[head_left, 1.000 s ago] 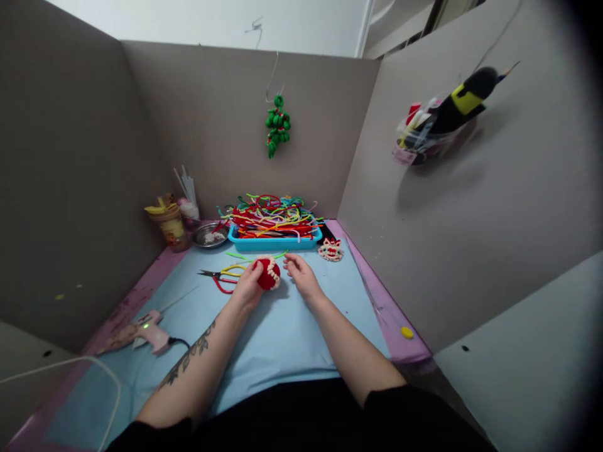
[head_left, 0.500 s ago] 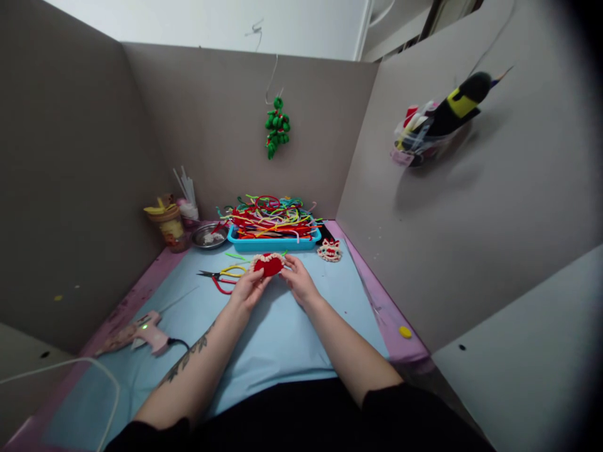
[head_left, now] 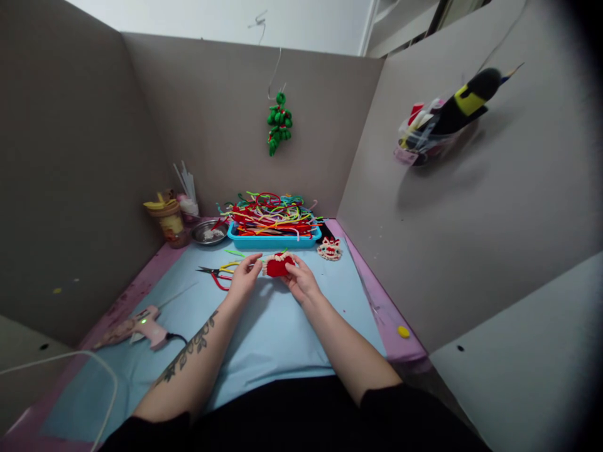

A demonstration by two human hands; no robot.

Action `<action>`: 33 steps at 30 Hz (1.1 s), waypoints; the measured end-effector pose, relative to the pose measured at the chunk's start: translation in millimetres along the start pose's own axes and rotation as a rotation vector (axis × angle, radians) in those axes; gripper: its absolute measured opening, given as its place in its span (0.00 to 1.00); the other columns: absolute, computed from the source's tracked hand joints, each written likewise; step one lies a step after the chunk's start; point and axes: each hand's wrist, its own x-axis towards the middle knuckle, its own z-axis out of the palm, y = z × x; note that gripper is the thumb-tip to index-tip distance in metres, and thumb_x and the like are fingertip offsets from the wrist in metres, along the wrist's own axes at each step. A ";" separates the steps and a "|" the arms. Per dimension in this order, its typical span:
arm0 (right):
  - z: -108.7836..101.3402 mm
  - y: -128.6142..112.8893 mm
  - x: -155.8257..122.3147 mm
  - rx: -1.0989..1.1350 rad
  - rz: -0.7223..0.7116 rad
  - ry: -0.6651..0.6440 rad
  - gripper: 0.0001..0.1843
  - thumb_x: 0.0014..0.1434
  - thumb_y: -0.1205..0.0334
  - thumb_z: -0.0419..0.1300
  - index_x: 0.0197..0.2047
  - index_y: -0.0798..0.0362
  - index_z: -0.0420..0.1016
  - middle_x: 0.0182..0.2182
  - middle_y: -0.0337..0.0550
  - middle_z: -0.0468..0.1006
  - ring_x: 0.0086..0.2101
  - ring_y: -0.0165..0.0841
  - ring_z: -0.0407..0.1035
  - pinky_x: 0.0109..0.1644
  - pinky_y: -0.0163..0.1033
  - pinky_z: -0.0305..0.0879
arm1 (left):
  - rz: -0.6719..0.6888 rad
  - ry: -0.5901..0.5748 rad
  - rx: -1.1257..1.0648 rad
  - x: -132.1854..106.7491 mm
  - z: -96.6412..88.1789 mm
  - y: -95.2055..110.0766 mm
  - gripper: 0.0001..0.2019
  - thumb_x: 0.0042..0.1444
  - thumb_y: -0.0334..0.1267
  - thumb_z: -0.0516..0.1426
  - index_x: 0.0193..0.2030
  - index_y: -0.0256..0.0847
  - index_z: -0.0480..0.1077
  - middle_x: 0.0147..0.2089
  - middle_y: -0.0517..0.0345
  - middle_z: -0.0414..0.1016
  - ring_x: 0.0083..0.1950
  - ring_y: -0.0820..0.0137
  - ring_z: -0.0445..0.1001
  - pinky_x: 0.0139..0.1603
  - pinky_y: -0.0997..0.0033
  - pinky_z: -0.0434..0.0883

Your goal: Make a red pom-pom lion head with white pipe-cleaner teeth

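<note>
A red felt piece with a cream, beaded-looking border point(head_left: 277, 265) is held above the blue table cover. My right hand point(head_left: 303, 282) is closed on its right side, thumb on the red face and fingers beneath. Close by its left edge is my left hand point(head_left: 247, 274), thumb and fingers slightly apart; whether the fingertips touch the border is hard to see. Scissors point(head_left: 217, 272) with yellow and red handles lie left of that hand, partly covered by it. Just behind the felt piece rests a green pipe cleaner point(head_left: 234, 253).
A blue tray point(head_left: 276, 242) heaped with colourful pipe cleaners stands at the back, with a cream-and-red face ornament point(head_left: 330, 249) to its right. A metal dish point(head_left: 210, 233) and a cup point(head_left: 171, 224) sit back left. Front left lies a pink glue gun point(head_left: 151, 326), light on.
The red felt piece has shifted slightly right and turned. My right hand has taken hold of it with the thumb on top, while my left thumb has come off its face.
</note>
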 end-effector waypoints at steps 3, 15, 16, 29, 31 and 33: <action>-0.5 2.9 -0.4 -0.025 0.007 0.012 0.32 0.39 0.66 0.68 0.48 0.48 0.64 0.34 0.38 0.79 0.31 0.35 0.75 0.32 0.41 0.73 | 0.126 -0.016 0.058 4.6 -6.1 2.0 0.17 0.48 0.47 0.61 0.40 0.36 0.76 0.38 0.51 0.79 0.40 0.63 0.75 0.45 0.64 0.70; 3.8 10.1 -3.8 -0.020 -0.076 -0.018 0.36 0.40 0.66 0.68 0.52 0.45 0.59 0.37 0.38 0.76 0.37 0.35 0.74 0.41 0.43 0.74 | 0.028 -0.131 0.005 8.2 -9.1 -2.7 0.15 0.45 0.46 0.63 0.34 0.35 0.77 0.32 0.53 0.79 0.32 0.67 0.74 0.36 0.69 0.71; 5.8 10.7 -5.4 -0.019 -0.089 -0.017 0.36 0.41 0.65 0.68 0.52 0.44 0.59 0.38 0.38 0.76 0.38 0.34 0.74 0.41 0.43 0.74 | 0.033 -0.127 0.019 8.5 -9.5 -2.4 0.15 0.45 0.46 0.63 0.34 0.35 0.77 0.31 0.53 0.79 0.32 0.67 0.74 0.35 0.69 0.70; 19.0 19.1 -14.5 0.048 -0.066 -0.026 0.40 0.37 0.75 0.65 0.53 0.42 0.58 0.40 0.35 0.77 0.41 0.33 0.74 0.46 0.43 0.72 | 0.127 -0.048 -0.074 19.0 -11.6 -10.2 0.19 0.45 0.38 0.60 0.45 0.34 0.72 0.42 0.46 0.78 0.44 0.61 0.76 0.48 0.60 0.70; 17.6 16.4 -13.0 0.064 -0.072 -0.037 0.38 0.36 0.76 0.64 0.51 0.44 0.60 0.39 0.35 0.77 0.41 0.33 0.74 0.46 0.43 0.72 | 0.174 -0.121 -0.091 17.1 -10.8 -9.2 0.24 0.44 0.33 0.58 0.52 0.36 0.68 0.47 0.45 0.76 0.50 0.59 0.74 0.51 0.57 0.69; 16.3 14.4 -12.0 0.078 -0.079 -0.048 0.36 0.37 0.76 0.63 0.49 0.45 0.62 0.39 0.35 0.77 0.41 0.34 0.74 0.47 0.44 0.72 | 0.245 -0.191 -0.028 14.1 -9.2 -8.5 0.31 0.42 0.29 0.57 0.57 0.39 0.63 0.52 0.46 0.74 0.55 0.58 0.71 0.54 0.55 0.67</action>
